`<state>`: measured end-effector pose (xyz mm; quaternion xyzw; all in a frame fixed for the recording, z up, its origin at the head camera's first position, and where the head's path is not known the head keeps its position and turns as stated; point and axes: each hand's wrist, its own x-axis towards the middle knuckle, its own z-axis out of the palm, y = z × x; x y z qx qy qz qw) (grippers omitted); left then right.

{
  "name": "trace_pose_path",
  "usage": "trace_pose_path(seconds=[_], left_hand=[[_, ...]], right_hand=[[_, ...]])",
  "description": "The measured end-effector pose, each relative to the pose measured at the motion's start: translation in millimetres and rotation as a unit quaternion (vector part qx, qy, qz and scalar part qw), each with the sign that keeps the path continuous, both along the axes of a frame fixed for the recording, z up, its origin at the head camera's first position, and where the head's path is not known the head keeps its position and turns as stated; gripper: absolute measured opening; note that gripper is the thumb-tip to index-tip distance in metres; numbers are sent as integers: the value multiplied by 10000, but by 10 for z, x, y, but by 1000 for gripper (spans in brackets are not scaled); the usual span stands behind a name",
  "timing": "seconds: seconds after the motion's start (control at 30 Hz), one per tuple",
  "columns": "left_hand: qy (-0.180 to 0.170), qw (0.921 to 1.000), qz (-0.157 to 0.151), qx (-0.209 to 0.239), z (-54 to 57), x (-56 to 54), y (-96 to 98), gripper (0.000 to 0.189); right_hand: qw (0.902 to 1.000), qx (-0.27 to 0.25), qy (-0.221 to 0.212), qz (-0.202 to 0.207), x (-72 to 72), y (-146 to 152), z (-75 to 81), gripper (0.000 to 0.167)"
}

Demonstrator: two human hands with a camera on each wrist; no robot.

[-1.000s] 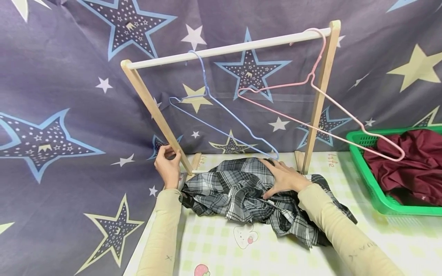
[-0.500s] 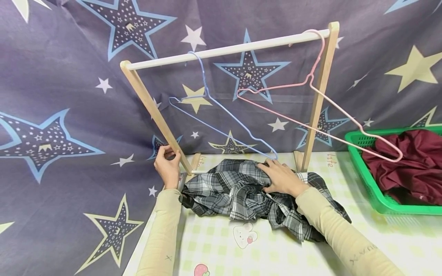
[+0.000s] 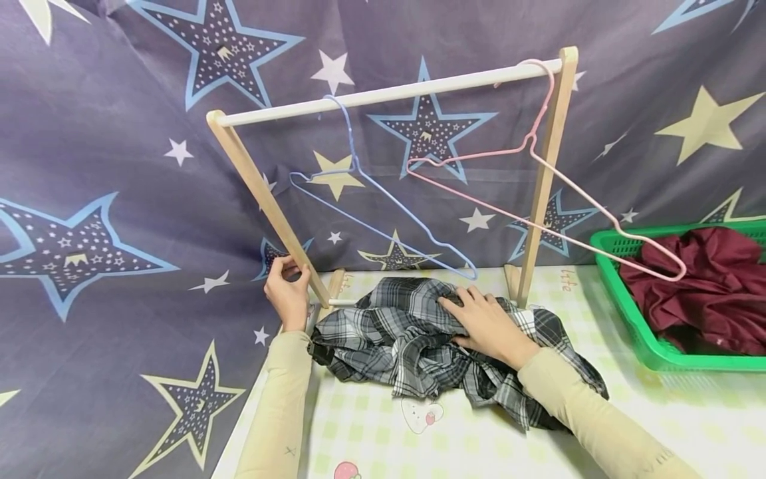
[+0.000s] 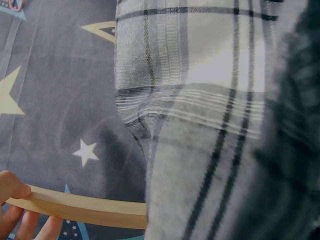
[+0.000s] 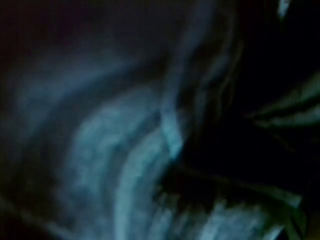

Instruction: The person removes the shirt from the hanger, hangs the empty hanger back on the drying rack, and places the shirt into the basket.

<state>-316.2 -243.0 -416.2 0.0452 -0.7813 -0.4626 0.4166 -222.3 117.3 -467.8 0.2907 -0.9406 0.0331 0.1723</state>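
Note:
The left hand holds the left wooden post of a small clothes rack. In the left wrist view its thumb lies over the post, with the fingers beneath. A crumpled grey-and-black plaid shirt lies on the table at the rack's foot. On top of it rests the right hand, its fingers spread over the cloth. Shirt fabric fills much of the left wrist view. Blurred dark cloth is all that the right wrist view gives; the right fingertips are hidden there.
From the rack's white bar hang a blue hanger and a pink hanger. At the right, a green basket holds dark red cloth. A star-patterned curtain hangs behind the checked table.
The right hand has shifted slightly left and toward the person over the shirt, and the shirt's right part has drawn in a little. The left hand stays on the post.

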Motion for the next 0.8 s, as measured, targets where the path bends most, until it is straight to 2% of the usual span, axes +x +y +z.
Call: trace_pose_path(seconds=[0.33,0.47,0.53,0.7,0.8], left_hand=[[72,10000,-7,-69,5,3,7,18],[85,9999,-38,-77,7,13,23,18],[76,9999,-46,-53,7,13,25,18],[56,10000,-17,-9,2,17,13,18],[53,10000,-6,-26,-2,29,11,18]], right_hand=[[9991,145,156,367,244,-2,24,88],[9991,-126,-93,394,311,26,17,89],[9985,-296,-277,372,332,38,19,96],[9953,-604,-649,382,340,30,9,128],[9924,-666,-956,386,341,17,-11,134]])
